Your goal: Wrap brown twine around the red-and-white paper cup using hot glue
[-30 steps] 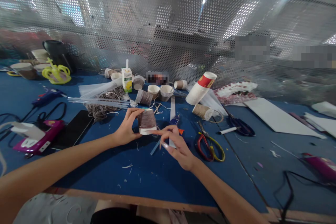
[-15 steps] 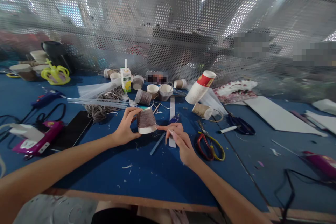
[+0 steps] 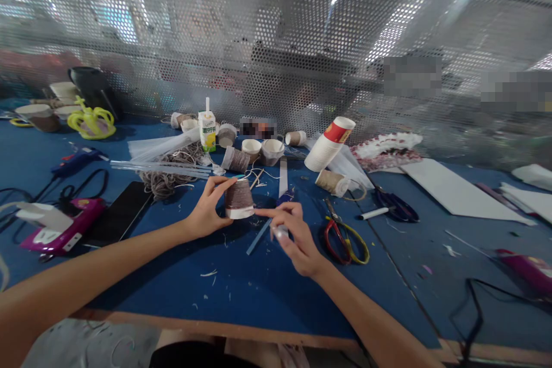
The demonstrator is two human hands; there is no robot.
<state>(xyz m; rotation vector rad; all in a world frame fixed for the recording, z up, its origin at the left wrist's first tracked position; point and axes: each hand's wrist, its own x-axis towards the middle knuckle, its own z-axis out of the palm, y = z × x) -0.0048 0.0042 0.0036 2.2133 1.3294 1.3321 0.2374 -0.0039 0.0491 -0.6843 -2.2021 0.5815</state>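
Note:
My left hand (image 3: 207,210) grips a paper cup (image 3: 240,198) wrapped in brown yarn, thumb below and fingers on top. The cup's narrow end points up, and a bare white band shows along its wide lower edge. My right hand (image 3: 297,236) has its index finger stretched to that band at the right side, touching or nearly so. Its other fingers are loosely bent, with no held object visible. Under the right hand lies a pale ruler-like strip (image 3: 283,178), partly covered. A translucent bluish stick (image 3: 259,237) rests between the hands.
Scissors with red and yellow handles (image 3: 345,241) lie right of my right hand. Behind are a yarn heap (image 3: 166,175), a drink carton (image 3: 207,131) and stacked paper cups (image 3: 323,152). A phone (image 3: 123,213) and magenta glue gun (image 3: 64,227) are at left.
The cup has turned slightly in my left hand. My right index finger has shifted a little left along its edge, and the right hand's other fingers have spread lower.

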